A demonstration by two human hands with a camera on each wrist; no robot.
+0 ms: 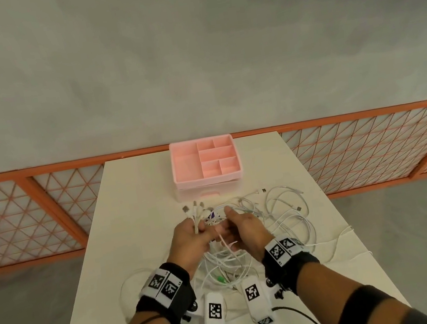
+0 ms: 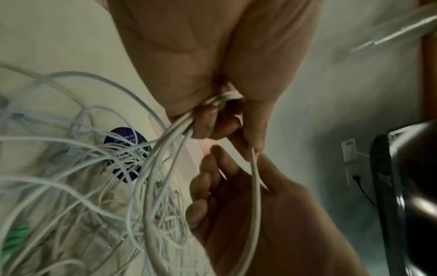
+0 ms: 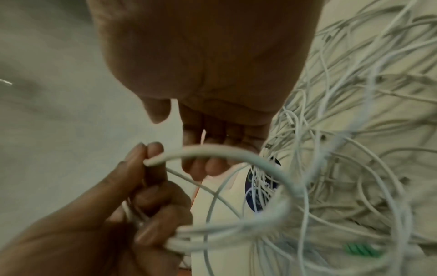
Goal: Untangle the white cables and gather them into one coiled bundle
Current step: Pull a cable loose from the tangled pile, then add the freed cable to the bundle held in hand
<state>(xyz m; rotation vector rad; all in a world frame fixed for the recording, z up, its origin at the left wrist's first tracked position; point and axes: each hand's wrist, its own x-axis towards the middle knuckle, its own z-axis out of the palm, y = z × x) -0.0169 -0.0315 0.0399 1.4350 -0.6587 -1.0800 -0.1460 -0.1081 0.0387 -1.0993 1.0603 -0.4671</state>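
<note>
A tangle of white cables (image 1: 286, 214) lies spread over the white table (image 1: 133, 231); more of the tangle (image 2: 78, 168) shows in the left wrist view. My left hand (image 1: 204, 231) grips a bunch of several cable ends, whose connectors (image 1: 190, 209) stick up past the fingers. In the left wrist view its curled fingers (image 2: 212, 121) hold the strands. A cable loop (image 3: 212, 149) arcs from that hand across to my right hand (image 1: 229, 230). The right hand is held beside it, palm facing left, with its fingers (image 3: 208, 160) relaxed and nothing pinched.
A pink compartment organiser (image 1: 174, 165) with a drawer stands at the table's far end. A small green piece (image 1: 220, 279) and a round purple sticker (image 1: 211, 215) sit among the cables. An orange mesh fence (image 1: 18, 217) runs behind the table. Cable strands trail off to the right edge.
</note>
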